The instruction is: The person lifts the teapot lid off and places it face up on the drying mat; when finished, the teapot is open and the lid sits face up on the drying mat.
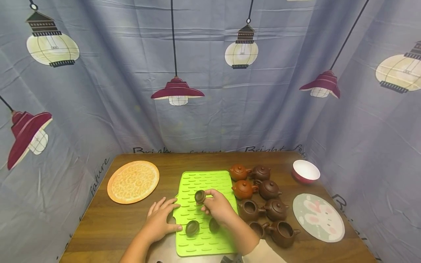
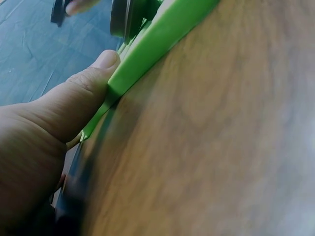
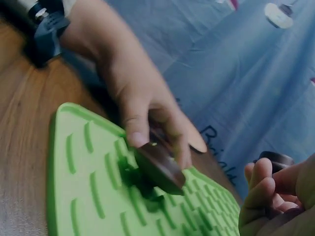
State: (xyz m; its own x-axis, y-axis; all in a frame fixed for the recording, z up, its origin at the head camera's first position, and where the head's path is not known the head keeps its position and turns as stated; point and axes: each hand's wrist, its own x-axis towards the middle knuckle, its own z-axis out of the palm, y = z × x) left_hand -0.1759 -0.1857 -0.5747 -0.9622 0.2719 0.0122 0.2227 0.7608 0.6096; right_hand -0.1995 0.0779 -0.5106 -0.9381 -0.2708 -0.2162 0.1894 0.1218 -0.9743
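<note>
My right hand (image 1: 218, 208) pinches a small dark brown cup (image 1: 200, 197) between thumb and fingers, above the green ridged mat (image 1: 204, 248). In the right wrist view this held cup (image 3: 276, 159) shows partly behind the fingers. My left hand (image 1: 161, 219) rests with spread fingers along the mat's left edge, its thumb (image 2: 93, 78) on that edge. Just right of the thumb a second cup (image 1: 192, 228) sits tilted on the mat. A third cup (image 1: 213, 225) stands on the mat, partly hidden by the right wrist.
Right of the mat stand several lidded teapots (image 1: 269, 190) and several open-topped brown pots (image 1: 284, 233). Farther right are a red and white bowl (image 1: 306, 171) and a round rabbit mat (image 1: 318, 218). An orange round mat (image 1: 133, 182) lies at left. Curtains enclose the table.
</note>
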